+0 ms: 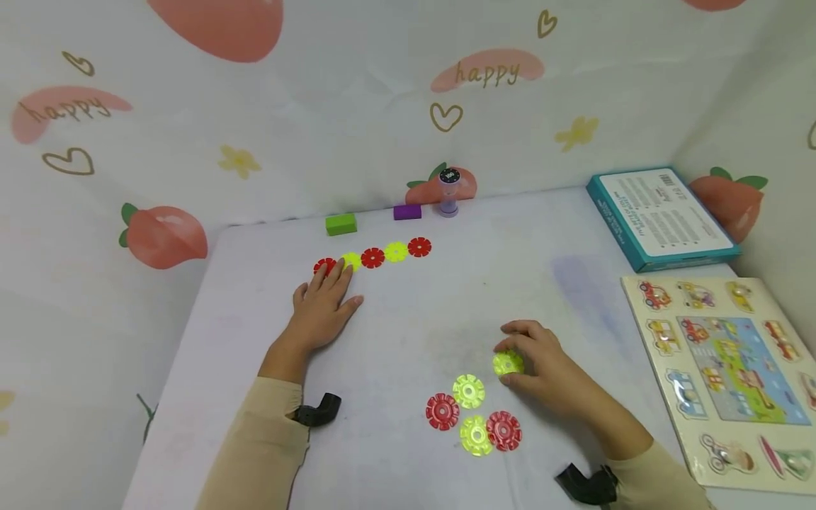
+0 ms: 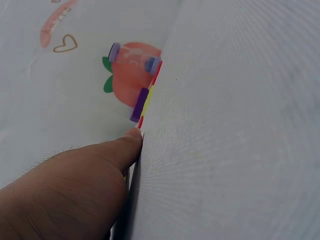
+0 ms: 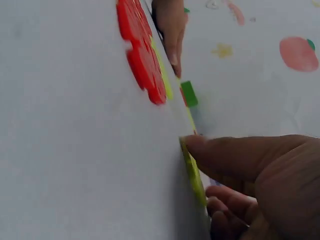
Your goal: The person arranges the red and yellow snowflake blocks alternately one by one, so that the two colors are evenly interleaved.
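The right hand [image 1: 548,375] pinches a yellow-green flower disc [image 1: 508,363] between thumb and curled fingers; the disc lies flat on the white table [image 1: 408,333], its face up. In the right wrist view the same disc [image 3: 194,172] shows edge-on under the thumb, fingers curled at its far side. Just beside the grip, on the wrist side and toward the other hand, four loose discs lie flat in a cluster: a yellow one [image 1: 468,391], a red one [image 1: 443,411], another yellow one [image 1: 475,435] and another red one [image 1: 503,430].

The left hand [image 1: 324,306] rests flat with fingers spread, its fingertips touching the near end of a row of discs [image 1: 372,258] that alternates red and yellow. The row's long axis runs away from the fingertips, slanting toward the far right of the table. Beyond the row stand a green block [image 1: 341,224], a purple block [image 1: 406,211] and a small sand timer [image 1: 449,191]. Beyond the right hand lie a wooden vehicle puzzle board [image 1: 727,368] and a teal box [image 1: 659,216].
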Available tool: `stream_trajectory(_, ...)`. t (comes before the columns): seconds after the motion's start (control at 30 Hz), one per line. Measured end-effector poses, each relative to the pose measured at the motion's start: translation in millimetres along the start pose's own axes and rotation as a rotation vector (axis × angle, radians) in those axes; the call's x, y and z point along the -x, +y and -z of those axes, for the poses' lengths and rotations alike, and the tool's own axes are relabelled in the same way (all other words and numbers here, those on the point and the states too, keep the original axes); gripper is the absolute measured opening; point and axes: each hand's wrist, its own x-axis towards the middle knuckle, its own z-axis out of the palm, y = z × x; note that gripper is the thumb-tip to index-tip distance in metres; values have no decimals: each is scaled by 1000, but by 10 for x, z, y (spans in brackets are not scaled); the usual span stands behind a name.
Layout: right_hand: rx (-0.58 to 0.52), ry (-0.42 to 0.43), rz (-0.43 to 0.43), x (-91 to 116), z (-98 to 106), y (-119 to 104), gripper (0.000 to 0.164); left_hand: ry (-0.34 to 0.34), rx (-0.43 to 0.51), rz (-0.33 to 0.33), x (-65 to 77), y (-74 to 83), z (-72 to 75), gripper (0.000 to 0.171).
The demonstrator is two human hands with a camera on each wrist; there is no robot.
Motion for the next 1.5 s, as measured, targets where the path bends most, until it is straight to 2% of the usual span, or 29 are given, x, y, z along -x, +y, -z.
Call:
stream_trajectory(0.1,42,15,-22,-2,4,-74,33,7,-14,4,-8,-3,9,75)
stream_trajectory(0.23,103,11,-63,65,78,-60,50,10,-12,-1,-33,16,11,75)
stream_trajectory(0.3,99,11,-69,110,117,-28,48,7,-11,-4,-44,25,11,75)
stream_trajectory(0.47,19,7,-49,128,152,-5,36,-3,-20,16,-28,41,36,75)
stream_trajectory(0.57,-47,-1,-66,96,143,-48,31,-6,-9,15,-11,49,59,74)
stream_trajectory(0.73,-168,49,-32,-6,170,-176,16,-7,1,13,2,45,75,74)
stream_trajectory(0.87,-218,125,-19,-244,249,-270,16,-6,4,16,4,23,65,74)
stream_trajectory(0.93,-240,158,-56,-434,284,-302,16,-4,-1,21,4,8,49,75)
stream_trajectory(1.0,-270,168,-108,-654,307,-314,23,-1,-6,26,5,-8,27,75)
stream_trajectory(1.17,-348,71,-249,-1207,312,-235,47,12,7,17,-2,-6,-18,75)
stream_trajectory(1.3,-327,-28,-320,-1536,280,-138,59,17,11,14,-8,18,-25,75)
stream_trajectory(1.4,-256,-83,-307,-1689,265,-100,63,11,11,16,-1,36,-8,74)
stream_trajectory(1.5,-143,-116,-247,-1780,266,-94,63,6,14,15,12,50,19,74)
